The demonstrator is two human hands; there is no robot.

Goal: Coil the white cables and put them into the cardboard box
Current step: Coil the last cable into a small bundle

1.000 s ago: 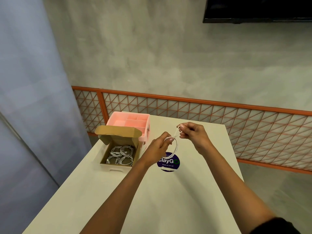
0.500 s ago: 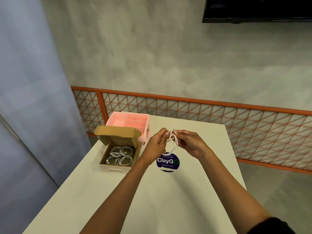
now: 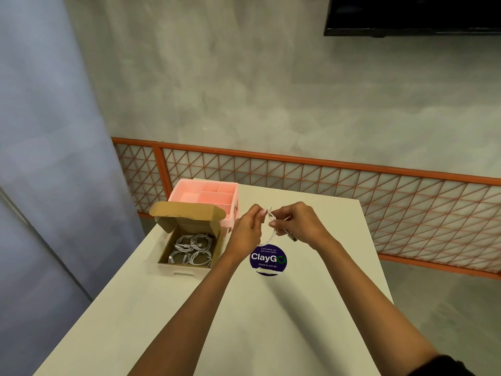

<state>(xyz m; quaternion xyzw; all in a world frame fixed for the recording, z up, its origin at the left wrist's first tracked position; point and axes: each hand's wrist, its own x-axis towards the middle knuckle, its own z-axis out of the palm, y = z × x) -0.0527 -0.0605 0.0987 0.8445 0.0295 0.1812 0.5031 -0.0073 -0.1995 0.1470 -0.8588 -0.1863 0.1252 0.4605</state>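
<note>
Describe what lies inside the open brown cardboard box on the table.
Inside the open brown cardboard box lie several coiled white cables, bunched together. Their exact count is unclear, and whatever sits beneath them or behind the near wall is hidden.

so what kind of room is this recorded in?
Probably an office pantry or break room. The round ClayGo sticker on the white table says to keep pantries clean, a dark wall-mounted screen hangs above, and an orange lattice railing lines the bare concrete-look wall.

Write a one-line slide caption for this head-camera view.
Both hands, left hand and right hand, coil a white cable beside a cardboard box holding coiled cables.
</note>
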